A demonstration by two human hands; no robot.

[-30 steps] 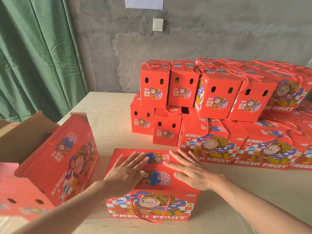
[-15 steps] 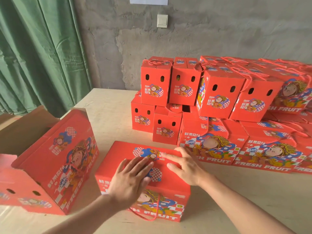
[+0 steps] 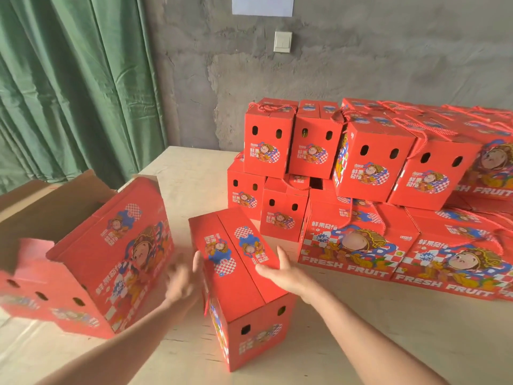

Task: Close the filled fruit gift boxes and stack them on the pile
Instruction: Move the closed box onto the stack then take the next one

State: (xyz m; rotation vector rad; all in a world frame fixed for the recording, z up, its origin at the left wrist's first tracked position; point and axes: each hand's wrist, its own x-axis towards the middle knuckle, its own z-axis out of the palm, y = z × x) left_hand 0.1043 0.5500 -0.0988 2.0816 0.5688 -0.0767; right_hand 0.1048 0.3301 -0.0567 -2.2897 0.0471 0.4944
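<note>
Standing upright, the gift box (image 3: 245,290) sits between left hand (image 3: 181,282) and right hand (image 3: 280,270).

Single head view, angled forward-down, close over table (image 3: 388,329), facing concrete wall (image 3: 361,65).

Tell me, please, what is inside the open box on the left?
Only the brown insides of its raised flaps show. The red front panel of the open box hides the interior, so any fruit cannot be seen.

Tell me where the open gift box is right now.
In the head view, the open gift box stands on the left of the table, flaps up, just left of the closed gift box at centre.
</note>
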